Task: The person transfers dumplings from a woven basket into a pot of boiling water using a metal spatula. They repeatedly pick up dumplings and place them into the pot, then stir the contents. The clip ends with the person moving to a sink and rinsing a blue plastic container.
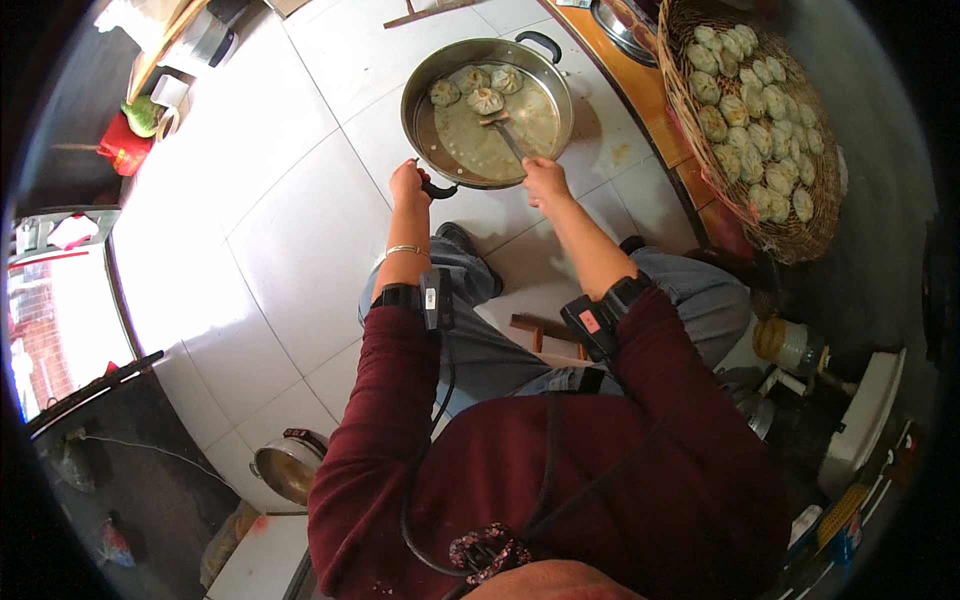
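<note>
A round metal steamer tier (417, 154) with black handles is in front of me over the tiled floor. Several pleated steamed buns (507, 78) sit at its far side, on a pale, wet liner (532, 124). My left hand (409, 184) grips the near black handle (441, 192). In my right hand (546, 182) is a spatula (511, 140), reaching over the near rim. Its flat tip is against the underside edge of the nearest bun (485, 100); whether that bun is lifted, I cannot tell.
To the right, a wicker basket (679, 120) full of buns rests on a wooden table edge (660, 112), with metal lids (619, 34) beyond. A metal pot (289, 469) stands at lower left. A plastic jug (787, 346) is by my right knee, a small wooden stool (544, 328) between my legs.
</note>
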The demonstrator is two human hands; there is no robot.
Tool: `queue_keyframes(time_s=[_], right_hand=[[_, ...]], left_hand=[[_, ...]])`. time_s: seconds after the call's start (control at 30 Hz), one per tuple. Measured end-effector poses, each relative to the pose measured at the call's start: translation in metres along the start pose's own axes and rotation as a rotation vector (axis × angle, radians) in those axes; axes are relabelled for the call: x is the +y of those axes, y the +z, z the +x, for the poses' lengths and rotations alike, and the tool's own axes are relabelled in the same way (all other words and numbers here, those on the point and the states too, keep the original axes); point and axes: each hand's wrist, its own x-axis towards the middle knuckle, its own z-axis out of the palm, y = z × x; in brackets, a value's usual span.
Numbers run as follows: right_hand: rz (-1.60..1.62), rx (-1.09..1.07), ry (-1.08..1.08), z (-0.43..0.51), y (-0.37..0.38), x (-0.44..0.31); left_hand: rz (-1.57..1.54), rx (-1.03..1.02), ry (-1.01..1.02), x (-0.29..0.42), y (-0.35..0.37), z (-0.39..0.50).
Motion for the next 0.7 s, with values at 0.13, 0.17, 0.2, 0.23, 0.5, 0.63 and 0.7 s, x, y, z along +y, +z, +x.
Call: queue_keyframes(time_s=[0.13, 0.17, 0.2, 0.23, 0.5, 0.63, 0.7], right_hand=[[0.101, -0.094, 0.064, -0.007, -0.010, 0.002], [0.090, -0.061, 0.073, -0.011, -0.019, -0.002], [0.097, -0.107, 0.016, -0.018, -0.027, -0.006], [0.102, -0.104, -0.016, -0.029, -0.034, -0.006], [0.168, -0.242, -0.225, -0.122, -0.153, -0.073], [0.089, -0.055, -0.347, -0.191, -0.246, -0.114], [-0.014, 0.211, -0.389, -0.233, -0.291, -0.130]], left_hand=[[-0.039, 0.013, -0.021, -0.003, -0.002, 0.008], [-0.038, -0.012, -0.017, -0.004, -0.003, 0.011], [-0.053, -0.008, -0.025, -0.005, -0.003, 0.016], [-0.058, -0.009, -0.038, -0.005, -0.004, 0.020], [0.062, -0.081, -0.215, 0.004, -0.008, 0.026], [0.047, -0.046, -0.165, 0.006, -0.007, 0.024], [0.054, -0.029, -0.174, 0.006, -0.008, 0.027]])
